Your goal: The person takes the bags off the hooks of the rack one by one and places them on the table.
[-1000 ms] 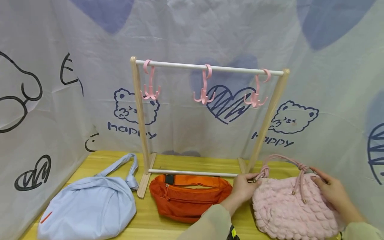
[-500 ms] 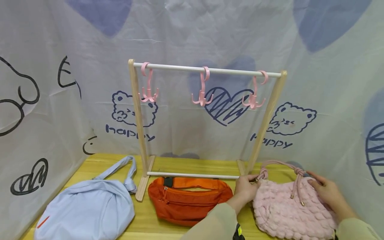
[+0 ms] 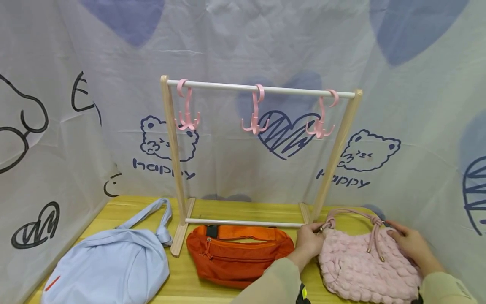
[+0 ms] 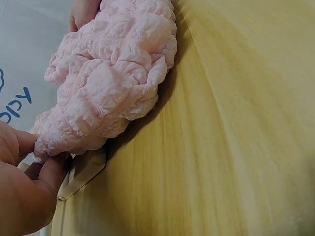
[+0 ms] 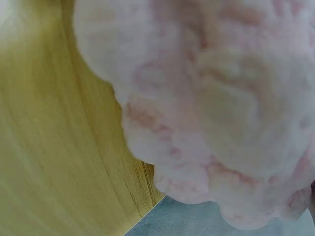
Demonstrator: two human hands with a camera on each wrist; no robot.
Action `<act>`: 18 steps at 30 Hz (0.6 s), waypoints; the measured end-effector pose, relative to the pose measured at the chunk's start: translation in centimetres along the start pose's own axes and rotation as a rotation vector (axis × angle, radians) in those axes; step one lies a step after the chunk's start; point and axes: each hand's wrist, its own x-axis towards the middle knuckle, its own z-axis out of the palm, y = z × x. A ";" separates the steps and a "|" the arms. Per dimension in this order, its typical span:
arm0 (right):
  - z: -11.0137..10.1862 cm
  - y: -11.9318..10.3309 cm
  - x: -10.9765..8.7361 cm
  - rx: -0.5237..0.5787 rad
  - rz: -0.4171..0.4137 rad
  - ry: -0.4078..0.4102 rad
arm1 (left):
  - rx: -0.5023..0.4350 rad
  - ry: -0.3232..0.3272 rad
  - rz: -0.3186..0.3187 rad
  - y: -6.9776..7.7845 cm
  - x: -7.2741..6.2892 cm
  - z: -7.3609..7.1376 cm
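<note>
A puffy pink handbag [image 3: 368,266] with a knotted strap [image 3: 355,211] sits at the right of the table. My left hand [image 3: 309,241] pinches its upper left corner; in the left wrist view that hand's thumb and fingers close on the pink fabric [image 4: 98,93]. At the upper right corner my right hand [image 3: 411,247] grips the bag, thumb in front and the other fingers mostly behind it. Pink fabric [image 5: 197,113] fills much of the right wrist view, where the right hand is almost wholly hidden.
An orange waist bag [image 3: 239,255] lies beside my left forearm, and a light blue bag [image 3: 110,261] lies at the left. Behind them stands a wooden rack [image 3: 334,156] with a white bar [image 3: 224,86], from which pink hooks [image 3: 255,114] hang. A printed cloth [image 3: 228,42] encloses the table.
The scene has shifted slightly down and left in the head view. Both hands keep hold of the pink handbag, whose strap now lies a little lower.
</note>
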 end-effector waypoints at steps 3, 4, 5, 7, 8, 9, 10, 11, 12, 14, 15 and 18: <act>0.2 0.1 0.0 -0.006 0.006 -0.013 | 0.011 0.029 0.007 -0.1 -0.2 0.0; 0.2 0.1 0.1 -0.009 0.010 -0.020 | 0.004 0.038 -0.006 0.0 -0.2 0.0; 0.3 0.2 0.1 -0.008 0.011 -0.024 | 0.009 0.047 -0.009 0.0 -0.3 0.0; 0.4 0.3 0.1 -0.016 0.012 -0.042 | 0.022 0.062 -0.016 0.0 -0.5 -0.1; 0.5 0.3 0.1 -0.023 0.016 -0.051 | 0.026 0.065 -0.026 0.1 -0.6 -0.1; 0.6 0.4 0.2 -0.031 0.010 -0.060 | 0.027 0.069 -0.036 0.1 -0.7 -0.1; 0.7 0.4 0.2 -0.040 0.008 -0.065 | 0.029 0.072 -0.045 0.2 -0.8 -0.1; 0.8 0.6 0.2 -0.049 0.002 -0.070 | 0.035 0.075 -0.050 0.2 -0.9 -0.1; 0.9 0.6 0.2 -0.059 -0.008 -0.075 | 0.038 0.077 -0.056 0.3 -0.9 -0.1; 1.1 0.7 0.3 -0.075 -0.027 -0.078 | 0.044 0.081 -0.063 0.3 -1.0 -0.1; 1.2 0.8 0.3 -0.081 -0.041 -0.076 | 0.046 0.084 -0.064 0.3 -1.1 0.0; 1.4 0.8 0.3 -0.101 -0.070 -0.076 | 0.031 0.085 -0.074 0.4 -1.1 0.0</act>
